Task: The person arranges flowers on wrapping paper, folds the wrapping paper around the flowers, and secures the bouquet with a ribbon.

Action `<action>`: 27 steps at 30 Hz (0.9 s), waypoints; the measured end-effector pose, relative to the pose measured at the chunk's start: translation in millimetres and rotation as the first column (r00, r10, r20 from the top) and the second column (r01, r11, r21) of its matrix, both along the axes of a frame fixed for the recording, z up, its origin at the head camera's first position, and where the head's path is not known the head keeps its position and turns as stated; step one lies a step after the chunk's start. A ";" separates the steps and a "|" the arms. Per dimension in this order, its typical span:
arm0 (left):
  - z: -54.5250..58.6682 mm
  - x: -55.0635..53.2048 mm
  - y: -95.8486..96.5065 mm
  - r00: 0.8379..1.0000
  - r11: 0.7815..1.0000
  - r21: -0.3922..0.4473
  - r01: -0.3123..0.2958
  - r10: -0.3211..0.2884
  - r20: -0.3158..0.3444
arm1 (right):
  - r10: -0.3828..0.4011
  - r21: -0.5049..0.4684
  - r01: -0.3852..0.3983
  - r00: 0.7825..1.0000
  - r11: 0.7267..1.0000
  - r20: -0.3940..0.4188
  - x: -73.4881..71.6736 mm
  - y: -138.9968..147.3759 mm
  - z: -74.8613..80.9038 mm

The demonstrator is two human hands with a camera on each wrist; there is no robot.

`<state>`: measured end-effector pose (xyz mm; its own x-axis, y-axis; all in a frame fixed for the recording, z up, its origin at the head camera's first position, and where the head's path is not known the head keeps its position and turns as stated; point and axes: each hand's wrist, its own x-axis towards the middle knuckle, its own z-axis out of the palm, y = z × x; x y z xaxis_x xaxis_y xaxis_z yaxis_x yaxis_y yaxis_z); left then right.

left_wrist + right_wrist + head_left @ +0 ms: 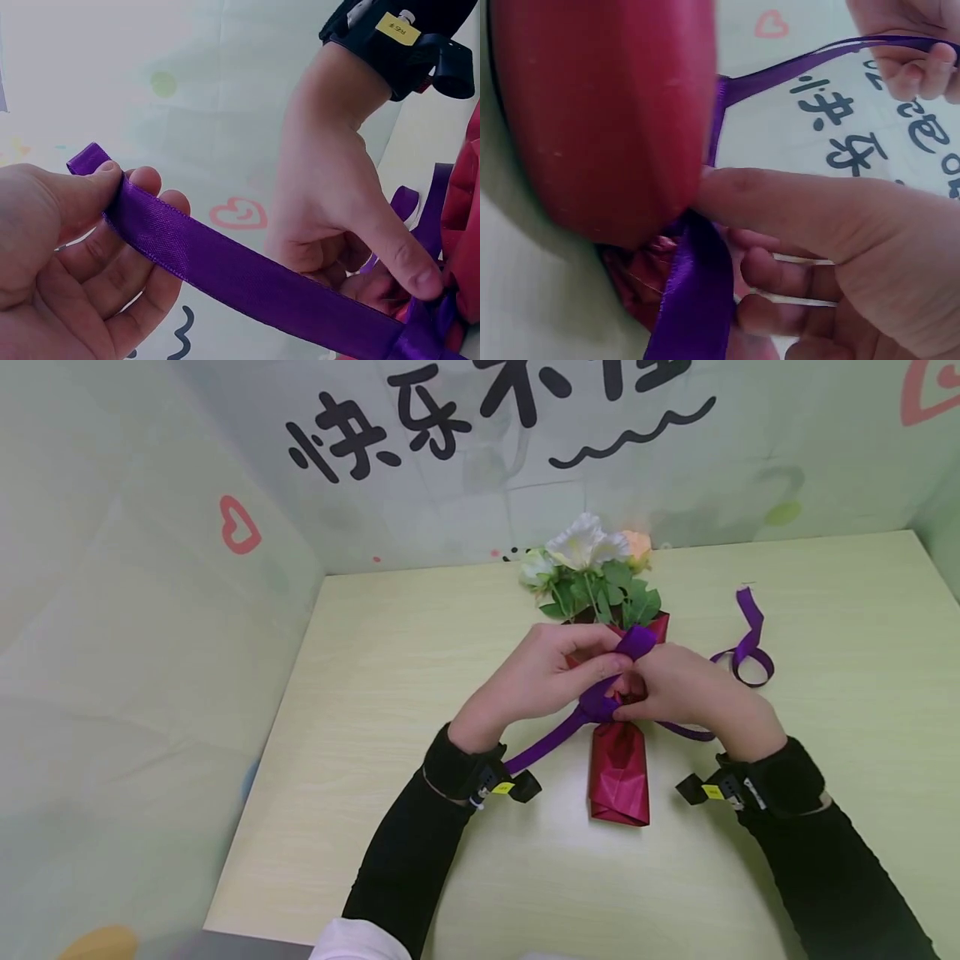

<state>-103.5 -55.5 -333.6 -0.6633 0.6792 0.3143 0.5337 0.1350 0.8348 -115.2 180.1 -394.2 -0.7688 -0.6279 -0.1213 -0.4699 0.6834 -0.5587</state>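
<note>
A bouquet wrapped in shiny red paper (618, 777) lies on the table, its white flowers (585, 542), a peach bloom (637, 545) and green leaves pointing away from me. Purple ribbon (597, 703) is tied round its narrow waist. My left hand (555, 668) pinches one length of this ribbon between thumb and fingertips, drawn up from the knot, as the left wrist view shows. At the knot, my right hand (690, 689) has its thumb on the ribbon (697, 292) and its other fingers curled in behind, partly hidden.
A loose ribbon tail (750, 643) curls on the table (840, 635) right of the bouquet. Another strip runs toward the left wrist strap (461, 768). A printed backdrop (450, 510) stands behind the table's far edge.
</note>
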 end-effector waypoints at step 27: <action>1.2 0.5 -2.1 1.000 1.000 -0.029 -0.008 0.008 -0.015 | 0.134 -0.177 -0.108 0.981 0.978 0.141 -4.3 9.2 -4.4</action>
<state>-103.0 -57.6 -332.5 -0.6643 0.6827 0.3043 0.5448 0.1635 0.8225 -119.5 189.3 -398.5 -0.6666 -0.7363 -0.1158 -0.4442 0.5172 -0.7315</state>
